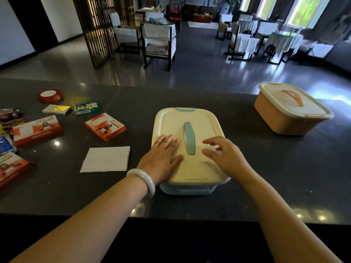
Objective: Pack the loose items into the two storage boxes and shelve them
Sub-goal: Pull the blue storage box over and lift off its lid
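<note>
Resting open on one blue box (188,188) of two (lids on): left hand (161,160), right hand (226,156).

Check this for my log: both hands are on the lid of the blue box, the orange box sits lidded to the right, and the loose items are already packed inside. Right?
One thing is wrong: the loose items are not packed; the head view shows them lying on the counter, left of the blue box. The rest stands: the left hand and right hand are on its lid, and the orange box sits lidded to the right.

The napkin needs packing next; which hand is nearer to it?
Left. The left hand rests on the blue box's lid, beside the napkin; the right hand is across the handle.
</note>
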{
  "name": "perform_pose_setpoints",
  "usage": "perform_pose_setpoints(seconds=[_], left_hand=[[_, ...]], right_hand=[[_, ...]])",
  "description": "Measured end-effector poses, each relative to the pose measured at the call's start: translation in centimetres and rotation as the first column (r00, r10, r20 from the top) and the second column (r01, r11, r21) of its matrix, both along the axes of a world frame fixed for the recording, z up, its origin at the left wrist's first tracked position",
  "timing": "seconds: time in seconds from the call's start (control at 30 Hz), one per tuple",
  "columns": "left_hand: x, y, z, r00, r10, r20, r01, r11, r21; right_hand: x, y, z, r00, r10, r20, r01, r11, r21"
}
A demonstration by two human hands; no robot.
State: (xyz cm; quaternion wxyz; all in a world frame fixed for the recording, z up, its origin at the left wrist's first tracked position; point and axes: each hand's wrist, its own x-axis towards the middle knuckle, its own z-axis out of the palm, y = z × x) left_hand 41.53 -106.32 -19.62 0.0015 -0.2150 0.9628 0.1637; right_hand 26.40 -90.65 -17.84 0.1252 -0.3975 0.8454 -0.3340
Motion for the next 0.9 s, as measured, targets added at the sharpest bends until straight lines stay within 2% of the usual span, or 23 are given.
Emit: perform_pose_setpoints(seconds=[0.13,0.27,0.37,0.5,0.67,0.77,0.83,0.9], left_hand=[[1.6,0.8,0.3,1.0,-0.001,0.015,0.001,0.999,0.05],[1.5,0.3,0.8,0.999,0.016,0.033,-0.012,0.995,-0.103],[-0.9,-1.4,1.8,0.998,0.062,-0.007,-0.062,0.991,-0.12],[-4.3,-3.8,1.9,0.99,0.098,0.103,-0.086,0.99,-0.11],[-4.8,-4.7,-0.7,0.988,0.1,0.114,-0.09,0.992,-0.087],[-4.8,-5.1,-1.3,0.991,0.078,0.11,-0.073,0.996,-0.051],[-4.8,-5.4,-1.6,0.993,0.06,0.098,-0.057,0.998,-0.034],[-4.6,-5.5,-1.7,0.996,0.06,0.073,-0.059,0.998,-0.018]], right_hand=[[-1.7,-2.1,-0.6,0.986,0.116,-0.117,-0.095,0.981,0.171],[-1.6,-2.4,-2.0,0.951,0.199,-0.238,-0.136,0.957,0.256],[-1.4,-2.4,-2.4,0.948,0.199,-0.247,-0.129,0.953,0.273],[-0.9,-2.3,-3.1,0.945,0.192,-0.266,-0.116,0.953,0.279],[-3.7,-4.7,-2.1,0.943,0.133,-0.306,-0.073,0.977,0.2],[-6.3,-8.0,-0.8,0.964,0.076,-0.254,-0.048,0.992,0.117],[-7.9,-10.6,-0.1,0.963,0.106,-0.25,-0.063,0.983,0.172],[-9.0,-12.7,0.2,0.977,0.123,-0.172,-0.079,0.967,0.241]])
